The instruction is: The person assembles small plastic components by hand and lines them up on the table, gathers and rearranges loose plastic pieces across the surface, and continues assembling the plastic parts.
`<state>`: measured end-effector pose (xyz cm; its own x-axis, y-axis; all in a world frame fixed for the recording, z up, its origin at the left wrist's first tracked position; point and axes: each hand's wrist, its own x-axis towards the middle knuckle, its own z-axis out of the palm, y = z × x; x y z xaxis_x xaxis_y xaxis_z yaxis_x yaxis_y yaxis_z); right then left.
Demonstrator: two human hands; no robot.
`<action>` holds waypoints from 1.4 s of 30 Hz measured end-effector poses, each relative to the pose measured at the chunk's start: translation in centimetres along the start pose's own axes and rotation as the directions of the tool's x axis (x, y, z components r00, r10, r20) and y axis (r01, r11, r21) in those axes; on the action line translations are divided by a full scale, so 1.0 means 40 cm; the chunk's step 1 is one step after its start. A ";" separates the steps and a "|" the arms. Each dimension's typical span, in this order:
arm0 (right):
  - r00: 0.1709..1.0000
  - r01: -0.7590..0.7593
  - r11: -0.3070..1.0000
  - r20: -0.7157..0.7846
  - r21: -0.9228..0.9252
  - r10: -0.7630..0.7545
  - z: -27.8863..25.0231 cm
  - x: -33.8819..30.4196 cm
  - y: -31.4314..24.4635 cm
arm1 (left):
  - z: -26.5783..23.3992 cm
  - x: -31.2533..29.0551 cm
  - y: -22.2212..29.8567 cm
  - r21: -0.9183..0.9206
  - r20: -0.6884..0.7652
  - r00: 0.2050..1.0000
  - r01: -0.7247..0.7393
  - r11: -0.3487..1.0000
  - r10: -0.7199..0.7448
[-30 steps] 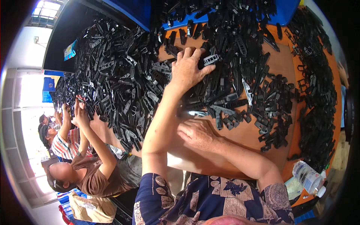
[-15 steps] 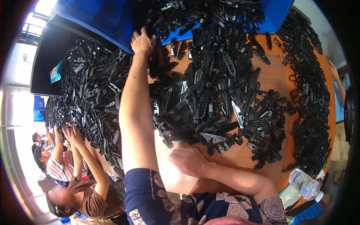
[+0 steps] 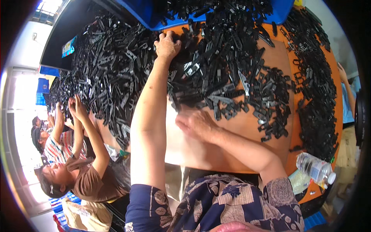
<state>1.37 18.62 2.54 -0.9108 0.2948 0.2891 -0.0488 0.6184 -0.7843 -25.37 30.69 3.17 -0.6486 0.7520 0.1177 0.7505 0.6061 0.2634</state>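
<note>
My left hand (image 3: 167,45) is stretched far forward over a heap of black plastic parts (image 3: 216,73), just short of the blue bin (image 3: 158,25). Its fingers are spread and bent down onto the parts, and no piece shows in its grasp. Many parts are long and slim, some with ladder-like slots; shorter blocky ones lie toward the right. Close to the heap's near edge, my right hand (image 3: 198,124) is low over the tabletop (image 3: 232,145). Its fingers are curled together and slightly blurred; whatever they may hold is hidden.
A large black pile (image 3: 112,69) spreads along the left, where co-workers' hands (image 3: 77,106) are raised beside it. Another band of black parts (image 3: 319,96) runs down the right. A clear plastic bottle (image 3: 315,168) lies at the near right, by the table's edge.
The view has shifted, with the table higher in the picture. My left hand has drawn back from the blue bin's edge onto the heap. My right hand stays near the heap's front edge.
</note>
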 end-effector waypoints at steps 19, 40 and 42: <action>0.973 -0.144 0.984 -0.199 -0.105 0.121 0.072 -0.047 0.012 | 0.017 -0.428 -0.004 -0.262 -0.376 0.927 -0.118 0.958 0.012; 0.823 -0.126 0.979 -0.569 -0.163 0.012 -0.097 -0.471 -0.171 | -0.098 -0.790 -0.181 -0.249 -0.555 0.815 -0.356 0.901 0.169; 0.744 -0.297 0.911 -0.667 -0.287 0.032 -0.143 -0.528 -0.135 | -0.030 -0.854 -0.215 -0.171 -0.428 0.899 -0.180 0.969 0.091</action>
<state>23.23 13.23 3.82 -0.4062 0.7254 0.5557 0.3438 0.6848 -0.6426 -9.82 -0.53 -1.98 -0.5688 0.6203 0.5401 0.8221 0.4078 0.3973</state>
